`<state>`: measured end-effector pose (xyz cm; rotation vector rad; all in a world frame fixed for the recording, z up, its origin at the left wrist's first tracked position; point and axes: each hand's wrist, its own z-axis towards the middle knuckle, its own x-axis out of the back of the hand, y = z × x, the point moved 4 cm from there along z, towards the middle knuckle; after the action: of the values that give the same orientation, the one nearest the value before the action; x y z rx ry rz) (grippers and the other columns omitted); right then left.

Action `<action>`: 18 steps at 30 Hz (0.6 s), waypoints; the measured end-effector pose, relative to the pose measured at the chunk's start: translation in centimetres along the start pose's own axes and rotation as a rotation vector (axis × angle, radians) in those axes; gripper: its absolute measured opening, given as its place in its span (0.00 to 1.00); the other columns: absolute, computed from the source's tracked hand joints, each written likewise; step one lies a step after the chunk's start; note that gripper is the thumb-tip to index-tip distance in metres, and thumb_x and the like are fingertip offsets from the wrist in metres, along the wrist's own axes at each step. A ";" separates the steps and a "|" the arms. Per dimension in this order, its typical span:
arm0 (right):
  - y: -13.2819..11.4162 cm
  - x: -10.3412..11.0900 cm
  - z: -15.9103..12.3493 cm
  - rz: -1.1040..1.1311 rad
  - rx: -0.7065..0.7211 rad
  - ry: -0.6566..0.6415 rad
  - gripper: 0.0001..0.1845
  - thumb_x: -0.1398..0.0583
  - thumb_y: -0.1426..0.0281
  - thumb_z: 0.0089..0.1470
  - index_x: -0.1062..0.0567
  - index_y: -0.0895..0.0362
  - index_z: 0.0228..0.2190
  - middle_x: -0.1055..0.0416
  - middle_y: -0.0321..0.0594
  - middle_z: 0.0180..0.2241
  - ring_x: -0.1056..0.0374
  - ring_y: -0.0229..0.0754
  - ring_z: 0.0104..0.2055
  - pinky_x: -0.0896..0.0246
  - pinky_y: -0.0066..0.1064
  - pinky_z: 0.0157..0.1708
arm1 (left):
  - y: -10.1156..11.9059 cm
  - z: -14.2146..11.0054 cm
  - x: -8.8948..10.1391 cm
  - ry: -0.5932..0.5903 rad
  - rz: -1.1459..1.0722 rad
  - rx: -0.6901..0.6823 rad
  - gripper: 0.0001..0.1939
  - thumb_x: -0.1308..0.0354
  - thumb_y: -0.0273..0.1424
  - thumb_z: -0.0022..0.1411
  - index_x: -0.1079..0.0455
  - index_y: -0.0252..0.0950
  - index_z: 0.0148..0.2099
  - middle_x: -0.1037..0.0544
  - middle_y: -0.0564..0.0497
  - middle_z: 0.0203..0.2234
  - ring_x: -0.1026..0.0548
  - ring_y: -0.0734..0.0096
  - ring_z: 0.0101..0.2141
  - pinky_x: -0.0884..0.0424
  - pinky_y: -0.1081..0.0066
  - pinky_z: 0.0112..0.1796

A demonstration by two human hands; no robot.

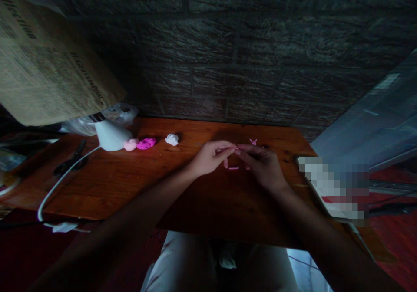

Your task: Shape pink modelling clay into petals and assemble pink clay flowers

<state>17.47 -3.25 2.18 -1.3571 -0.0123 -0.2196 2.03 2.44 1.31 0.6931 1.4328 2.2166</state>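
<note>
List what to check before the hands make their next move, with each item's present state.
1. Small pink piece held between the fingertips of the left hand and right hand: ok.
2. Shape of that piece readable: cannot tell; it is tiny and mostly covered by fingers.
3. Pink strip lying on the wooden table, within view below the fingertips: ok.
4. White clay-like lump apart from the other lumps: ok.
5. Magenta lump apart from the pale pink lump: not ok; they appear to touch.
6. Scissors free of the white cord: cannot tell; they overlap in this view.
</note>
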 end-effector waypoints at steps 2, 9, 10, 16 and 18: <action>0.1 0.1 0.0 -0.004 0.014 0.021 0.18 0.31 0.57 0.48 0.15 0.57 0.37 0.29 0.32 0.20 0.42 0.33 0.19 0.43 0.29 0.21 | 0.1 0.0 0.0 -0.001 -0.011 0.006 0.11 0.42 0.34 0.68 0.25 0.31 0.46 0.18 0.48 0.34 0.28 0.83 0.20 0.33 0.78 0.24; 0.1 0.5 -0.2 -0.117 0.141 0.089 0.13 0.33 0.60 0.52 0.15 0.54 0.36 0.22 0.36 0.26 0.35 0.36 0.22 0.36 0.32 0.26 | -0.2 0.1 0.0 -0.032 -0.099 0.117 0.16 0.41 0.39 0.67 0.25 0.32 0.49 0.23 0.54 0.21 0.33 0.81 0.17 0.40 0.78 0.20; 0.0 0.5 -0.3 -0.142 0.163 0.093 0.12 0.33 0.60 0.53 0.15 0.53 0.36 0.21 0.37 0.28 0.33 0.37 0.24 0.35 0.32 0.27 | -0.2 0.1 0.0 -0.038 -0.119 0.123 0.17 0.41 0.40 0.67 0.24 0.32 0.49 0.24 0.54 0.20 0.34 0.81 0.17 0.41 0.78 0.20; -0.2 0.3 -0.7 -0.203 0.199 0.045 0.13 0.34 0.60 0.57 0.16 0.54 0.39 0.20 0.41 0.32 0.30 0.39 0.27 0.36 0.31 0.26 | 0.1 -0.1 0.3 -0.050 -0.132 0.144 0.18 0.39 0.43 0.65 0.22 0.32 0.44 0.23 0.53 0.20 0.34 0.81 0.17 0.42 0.77 0.20; -0.2 0.1 -0.8 -0.188 0.184 0.018 0.14 0.34 0.59 0.57 0.17 0.54 0.39 0.21 0.39 0.28 0.34 0.37 0.23 0.38 0.30 0.23 | 0.3 -0.2 0.4 -0.057 -0.108 0.159 0.18 0.38 0.44 0.64 0.22 0.32 0.44 0.23 0.53 0.20 0.35 0.82 0.17 0.43 0.77 0.20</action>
<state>17.46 -4.05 2.24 -1.1708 -0.1419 -0.3801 1.62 2.40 1.60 0.7070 1.5915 2.0026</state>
